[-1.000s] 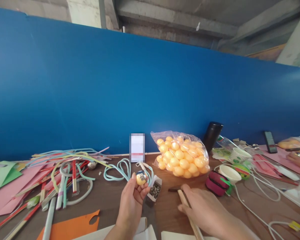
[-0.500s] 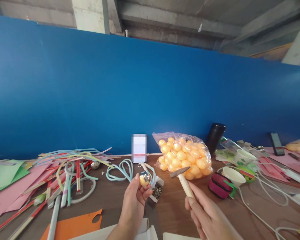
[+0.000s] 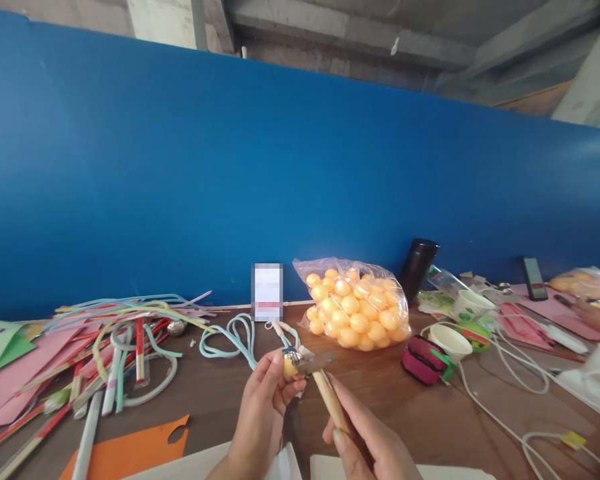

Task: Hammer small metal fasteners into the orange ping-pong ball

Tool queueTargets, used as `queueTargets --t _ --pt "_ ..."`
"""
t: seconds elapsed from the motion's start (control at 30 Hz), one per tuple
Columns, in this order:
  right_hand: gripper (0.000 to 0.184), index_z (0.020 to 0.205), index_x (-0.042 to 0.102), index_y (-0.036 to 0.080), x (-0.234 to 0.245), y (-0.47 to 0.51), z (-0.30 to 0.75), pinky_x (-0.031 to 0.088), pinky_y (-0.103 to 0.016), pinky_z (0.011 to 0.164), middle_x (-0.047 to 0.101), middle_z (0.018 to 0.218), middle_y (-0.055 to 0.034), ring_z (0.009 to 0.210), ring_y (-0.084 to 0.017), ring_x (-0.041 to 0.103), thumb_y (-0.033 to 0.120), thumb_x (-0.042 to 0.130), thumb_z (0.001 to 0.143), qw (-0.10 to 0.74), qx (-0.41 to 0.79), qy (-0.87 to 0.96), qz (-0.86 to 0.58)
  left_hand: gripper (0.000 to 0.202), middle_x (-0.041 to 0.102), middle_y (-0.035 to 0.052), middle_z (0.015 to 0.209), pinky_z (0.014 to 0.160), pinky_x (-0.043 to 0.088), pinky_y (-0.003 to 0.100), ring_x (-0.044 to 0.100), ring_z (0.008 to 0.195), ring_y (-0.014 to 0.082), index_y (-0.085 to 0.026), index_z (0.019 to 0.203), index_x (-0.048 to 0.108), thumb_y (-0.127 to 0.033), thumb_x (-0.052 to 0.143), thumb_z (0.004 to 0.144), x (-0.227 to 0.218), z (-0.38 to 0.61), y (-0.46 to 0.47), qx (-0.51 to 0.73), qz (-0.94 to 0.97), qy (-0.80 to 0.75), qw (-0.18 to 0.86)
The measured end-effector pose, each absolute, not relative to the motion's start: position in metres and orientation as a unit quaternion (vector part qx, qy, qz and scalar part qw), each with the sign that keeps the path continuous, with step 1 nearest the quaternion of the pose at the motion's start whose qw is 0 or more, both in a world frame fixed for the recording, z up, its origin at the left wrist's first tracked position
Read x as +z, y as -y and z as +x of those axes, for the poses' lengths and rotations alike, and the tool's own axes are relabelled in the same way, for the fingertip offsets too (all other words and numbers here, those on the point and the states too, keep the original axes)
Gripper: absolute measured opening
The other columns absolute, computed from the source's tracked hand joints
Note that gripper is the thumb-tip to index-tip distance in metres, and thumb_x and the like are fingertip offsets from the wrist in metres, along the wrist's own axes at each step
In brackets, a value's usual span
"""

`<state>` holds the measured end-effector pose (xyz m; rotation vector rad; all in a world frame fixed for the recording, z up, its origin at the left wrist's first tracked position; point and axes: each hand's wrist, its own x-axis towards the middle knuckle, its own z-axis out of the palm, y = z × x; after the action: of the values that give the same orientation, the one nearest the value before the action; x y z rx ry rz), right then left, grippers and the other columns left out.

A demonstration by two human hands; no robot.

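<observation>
My left hand (image 3: 263, 407) pinches an orange ping-pong ball (image 3: 289, 368) between thumb and fingers. Silver thumbtack heads cover the upper part of the ball. My right hand (image 3: 363, 440) is wrapped round the wooden handle of a small hammer (image 3: 333, 400). The hammer's metal head is smeared by motion and lies close beside the ball; whether they touch I cannot tell. Behind my left fingers, the small box of metal tacks is mostly hidden. Farther back lies a clear bag of orange ping-pong balls (image 3: 355, 310).
Straws and tubes (image 3: 140, 353) lie heaped at left, with a silver-studded ball (image 3: 177, 327) among them. A phone (image 3: 267, 293) leans on the blue partition (image 3: 280, 167). At right are a black bottle (image 3: 420, 270), a purple pouch (image 3: 424, 360), paper cups (image 3: 451, 343), white cables and another person's hand (image 3: 597, 317).
The hammer has moved left and down, its head now beside the ball. My left hand has tilted the ball, so more orange faces me. The view has shifted slightly right.
</observation>
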<state>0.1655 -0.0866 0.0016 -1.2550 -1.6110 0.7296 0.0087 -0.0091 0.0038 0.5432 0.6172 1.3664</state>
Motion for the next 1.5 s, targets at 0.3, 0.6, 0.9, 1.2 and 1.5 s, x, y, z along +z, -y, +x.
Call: queueTargets --t 0.3,0.6,0.9,1.2,1.5 --pt "0.055 0.144 0.041 0.032 0.004 0.087 0.166 0.043 -0.023 0.037 0.065 0.087 -0.008 0.041 -0.011 0.046 0.052 0.043 0.092 0.455 0.379 0.621 -0.513 0.026 0.072 0.0058 0.077 0.062 0.057 0.023 0.068 0.066 0.0142 -0.013 0.087 0.067 -0.031 0.077 0.072 0.0 0.009 0.008 0.62 0.229 -0.3 0.687" --pt "0.057 0.141 0.045 0.029 0.037 0.073 0.152 0.039 -0.02 0.032 0.064 0.088 -0.0061 0.04 -0.008 0.045 0.051 0.051 0.089 0.444 0.43 0.605 -0.502 0.022 0.071 0.0053 0.074 0.062 0.057 0.023 0.069 0.066 0.0145 -0.013 0.084 0.065 -0.028 0.076 0.073 0.002 0.007 0.005 0.635 0.209 -0.317 0.673" --pt "0.061 0.144 0.039 0.031 0.038 0.057 0.127 0.039 -0.02 0.033 0.063 0.087 -0.0047 0.039 -0.008 0.046 0.06 0.044 0.09 0.474 0.446 0.585 -0.485 0.023 0.071 0.0086 0.077 0.063 0.059 0.028 0.069 0.068 0.0178 -0.013 0.086 0.064 -0.033 0.071 0.079 0.001 0.0 -0.001 0.65 0.168 -0.309 0.674" --pt "0.053 0.143 0.045 0.029 0.012 0.053 0.139 0.057 -0.03 0.064 0.068 0.091 -0.0089 0.071 -0.022 0.067 0.051 0.04 0.095 0.464 0.355 0.64 -0.499 0.02 0.068 0.0077 0.073 0.058 0.057 0.024 0.066 0.064 0.0146 -0.012 0.087 0.063 -0.03 0.068 0.082 0.0 -0.001 -0.004 0.647 0.153 -0.329 0.671" --pt "0.048 0.144 0.041 0.025 0.02 0.051 0.144 0.056 -0.03 0.078 0.071 0.1 -0.0102 0.079 -0.021 0.069 0.037 0.041 0.097 0.446 0.304 0.7 -0.468 0.02 0.068 0.0089 0.078 0.06 0.057 0.025 0.065 0.065 0.0144 -0.011 0.088 0.063 -0.029 0.068 0.082 -0.001 0.0 -0.003 0.649 0.167 -0.333 0.664"
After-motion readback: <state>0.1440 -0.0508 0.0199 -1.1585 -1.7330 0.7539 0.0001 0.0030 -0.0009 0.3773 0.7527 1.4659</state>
